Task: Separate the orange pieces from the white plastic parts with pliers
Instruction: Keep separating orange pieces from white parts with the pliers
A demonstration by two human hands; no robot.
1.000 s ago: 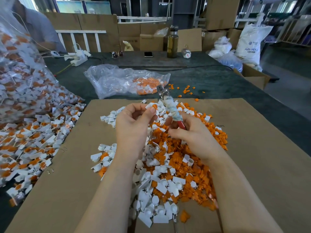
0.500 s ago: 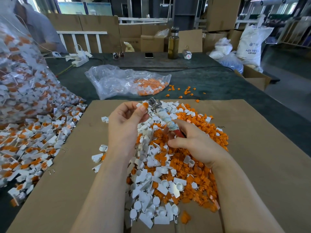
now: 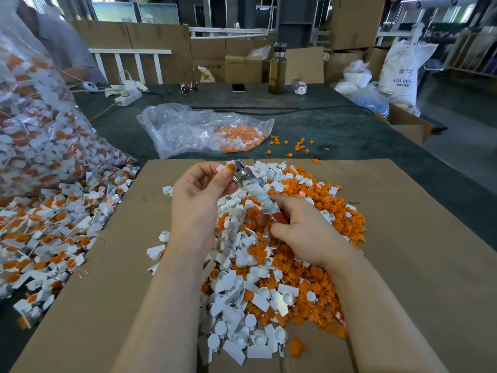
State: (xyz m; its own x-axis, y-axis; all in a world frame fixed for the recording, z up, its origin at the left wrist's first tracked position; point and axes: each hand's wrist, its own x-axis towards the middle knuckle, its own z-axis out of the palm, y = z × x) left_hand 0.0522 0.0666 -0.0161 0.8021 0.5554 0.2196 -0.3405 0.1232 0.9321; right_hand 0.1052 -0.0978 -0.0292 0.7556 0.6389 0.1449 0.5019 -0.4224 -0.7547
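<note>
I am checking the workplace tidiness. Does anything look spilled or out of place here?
Yes. A few orange pieces lie loose on the dark table, beyond the cardboard sheet and outside the clear bag. They look spilled from the sorting.

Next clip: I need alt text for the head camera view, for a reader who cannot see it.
A person's left hand pinches a white part with an orange piece against the tip of pliers gripped by the right hand. Below them a pile of separated white and orange pieces lies on cardboard.
</note>
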